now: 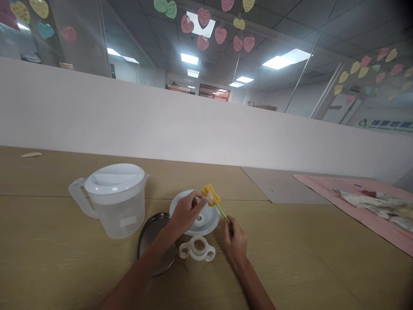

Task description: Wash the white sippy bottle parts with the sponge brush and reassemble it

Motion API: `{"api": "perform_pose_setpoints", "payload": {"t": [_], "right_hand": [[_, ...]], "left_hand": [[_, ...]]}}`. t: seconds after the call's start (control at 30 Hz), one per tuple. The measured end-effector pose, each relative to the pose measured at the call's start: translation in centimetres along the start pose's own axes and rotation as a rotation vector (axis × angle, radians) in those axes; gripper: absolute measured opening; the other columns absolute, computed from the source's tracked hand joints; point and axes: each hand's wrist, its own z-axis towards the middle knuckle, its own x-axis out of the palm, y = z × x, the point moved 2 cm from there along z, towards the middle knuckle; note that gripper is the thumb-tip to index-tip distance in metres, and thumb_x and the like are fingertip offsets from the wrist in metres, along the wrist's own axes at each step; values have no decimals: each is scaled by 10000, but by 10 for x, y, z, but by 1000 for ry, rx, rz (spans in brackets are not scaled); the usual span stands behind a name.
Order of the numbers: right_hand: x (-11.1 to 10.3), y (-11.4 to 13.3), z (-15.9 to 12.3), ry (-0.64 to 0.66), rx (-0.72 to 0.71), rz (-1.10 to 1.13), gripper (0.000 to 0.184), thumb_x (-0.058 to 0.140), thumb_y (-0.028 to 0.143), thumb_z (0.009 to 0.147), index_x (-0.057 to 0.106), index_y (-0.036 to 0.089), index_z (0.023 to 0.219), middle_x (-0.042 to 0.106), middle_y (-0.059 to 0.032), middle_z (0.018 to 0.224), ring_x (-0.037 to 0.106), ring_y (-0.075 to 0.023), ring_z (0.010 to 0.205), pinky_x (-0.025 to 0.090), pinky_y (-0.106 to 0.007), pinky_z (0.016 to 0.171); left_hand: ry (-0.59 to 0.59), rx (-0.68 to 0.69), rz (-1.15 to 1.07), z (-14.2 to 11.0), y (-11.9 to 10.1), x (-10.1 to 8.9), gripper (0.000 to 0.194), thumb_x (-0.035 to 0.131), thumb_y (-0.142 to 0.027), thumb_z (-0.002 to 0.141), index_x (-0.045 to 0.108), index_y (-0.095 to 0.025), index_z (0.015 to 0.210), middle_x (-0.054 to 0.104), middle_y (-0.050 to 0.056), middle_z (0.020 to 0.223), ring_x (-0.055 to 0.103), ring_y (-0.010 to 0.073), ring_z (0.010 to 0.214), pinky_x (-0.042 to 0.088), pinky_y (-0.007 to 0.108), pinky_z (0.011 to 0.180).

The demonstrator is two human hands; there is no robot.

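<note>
In my right hand (236, 241) is the thin green handle of a sponge brush (211, 193), whose yellow foam head points up and to the left. My left hand (187, 211) pinches a small pale translucent piece (209, 197), possibly a bottle teat, against the yellow foam; the fingers partly cover it. Below both hands lies a white plate (211, 226) with a white ring (199, 220) on it. Nearer to me stands a baby bottle (197, 254) with two curled white handles and an uncovered mouth. My left forearm crosses over a dark round metal tray (148, 237).
A clear plastic pitcher (121, 215) with a white lid stands to the left. Farther right, a pink cloth (325, 189) carries crumpled fabric. A grey mat (277, 185) lies before the low white wall (161, 125), with glass above it.
</note>
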Motion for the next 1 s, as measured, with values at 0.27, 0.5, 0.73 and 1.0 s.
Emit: {"api": "perform_pose_setpoints", "payload": {"t": [0.27,0.5,0.73,1.0], "right_hand": [[-3,5,1,-24,-24,-51,271,360,300,890,567,130,928,649,-58,710,574,-112,531,418,-204,506],[-3,7,0,-6,-134,-92,260,346,274,897,563,137,935,657,-75,750,608,-122,592,438,-198,529],[-2,7,-1,34,-134,-55,263,353,287,897,570,137,900,645,-59,701,564,-109,517,424,-202,502],[-3,7,0,53,-134,-46,249,362,260,891,570,127,911,635,-51,676,559,-107,511,411,-202,500]], "left_hand": [[-55,43,220,2,0,-7,340,343,-400,844,512,-179,649,431,-41,523,410,107,516,273,220,511],[-46,4,231,5,10,-2,306,349,-410,845,537,-189,748,540,-16,625,497,130,601,323,227,569],[-88,29,244,5,13,1,249,430,-398,812,566,-204,734,617,5,719,538,147,631,337,247,603],[-94,16,410,4,15,-2,159,476,-338,780,562,-204,769,644,27,779,577,184,733,357,273,657]]}}
